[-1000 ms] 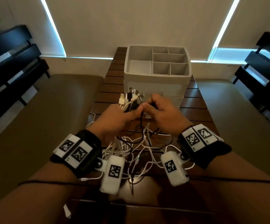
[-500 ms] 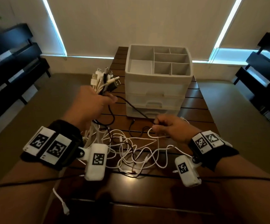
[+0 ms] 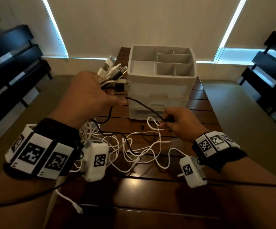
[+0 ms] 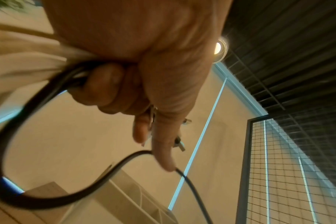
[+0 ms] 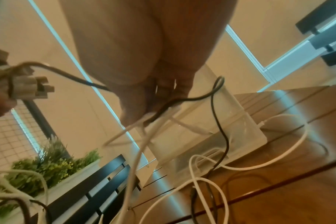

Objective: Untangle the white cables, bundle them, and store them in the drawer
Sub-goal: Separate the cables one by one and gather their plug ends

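My left hand [image 3: 94, 95] is raised left of the white drawer unit [image 3: 160, 90] and grips a bunch of white and black cables just below their plugs [image 3: 112, 73]; in the left wrist view the left hand [image 4: 136, 84] is curled round the strands. A black cable [image 3: 145, 108] runs taut from that fist down to my right hand [image 3: 175, 123], which pinches it together with a white cable loop [image 3: 152, 123]. In the right wrist view the right hand [image 5: 153, 97] holds both strands. Loose white cables [image 3: 134, 151] lie tangled on the wooden table [image 3: 167, 195].
The drawer unit has an open compartment tray on top and its drawers are closed. A white plug end [image 3: 78, 209] hangs near the table's front left. Black benches [image 3: 10, 63] stand at both sides, and a potted plant [image 5: 48, 163] sits to the left.
My hands were together in front of the drawer unit; the left hand has lifted the plug bunch up and left, while the right hand slid down the black cable and now also holds a white loop.
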Motion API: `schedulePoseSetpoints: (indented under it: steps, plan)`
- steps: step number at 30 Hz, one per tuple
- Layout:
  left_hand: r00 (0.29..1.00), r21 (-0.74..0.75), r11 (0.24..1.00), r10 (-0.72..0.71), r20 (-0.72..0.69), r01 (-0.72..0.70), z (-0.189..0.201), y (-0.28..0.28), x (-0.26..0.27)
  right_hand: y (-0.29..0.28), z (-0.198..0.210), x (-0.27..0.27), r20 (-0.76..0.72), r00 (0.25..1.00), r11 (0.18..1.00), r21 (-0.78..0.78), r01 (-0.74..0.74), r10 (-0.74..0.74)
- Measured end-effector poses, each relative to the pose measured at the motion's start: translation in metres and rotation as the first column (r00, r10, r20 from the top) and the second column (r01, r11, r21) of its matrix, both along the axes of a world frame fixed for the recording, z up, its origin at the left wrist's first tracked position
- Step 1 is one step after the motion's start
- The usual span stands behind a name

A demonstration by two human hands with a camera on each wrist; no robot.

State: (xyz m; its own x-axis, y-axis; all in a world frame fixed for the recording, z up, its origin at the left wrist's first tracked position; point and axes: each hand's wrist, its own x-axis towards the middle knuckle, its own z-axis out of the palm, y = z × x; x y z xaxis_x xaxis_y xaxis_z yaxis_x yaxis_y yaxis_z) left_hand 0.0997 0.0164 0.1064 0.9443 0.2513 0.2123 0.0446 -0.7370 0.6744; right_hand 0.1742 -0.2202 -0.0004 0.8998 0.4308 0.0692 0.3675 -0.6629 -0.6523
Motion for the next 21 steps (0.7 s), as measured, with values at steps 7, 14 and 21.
schedulePoseSetpoints:
  steps: [7,14,21]
  plan:
    - [0.937,-0.225,0.969,0.167,0.305,-0.100,0.007,-0.007,0.007,0.005,-0.003,-0.001,-0.035,0.999,0.985,-0.175,-0.015,0.009]
    - [0.958,-0.410,0.898,-0.240,-0.158,0.158,-0.052,-0.056,0.001,0.031,0.015,-0.007,0.194,0.979,0.997,-0.070,-0.042,0.055]
    - [0.967,-0.242,0.970,-0.097,-0.237,0.038,-0.068,-0.043,0.013,0.020,0.012,-0.006,-0.135,0.991,1.000,0.007,-0.012,0.013]
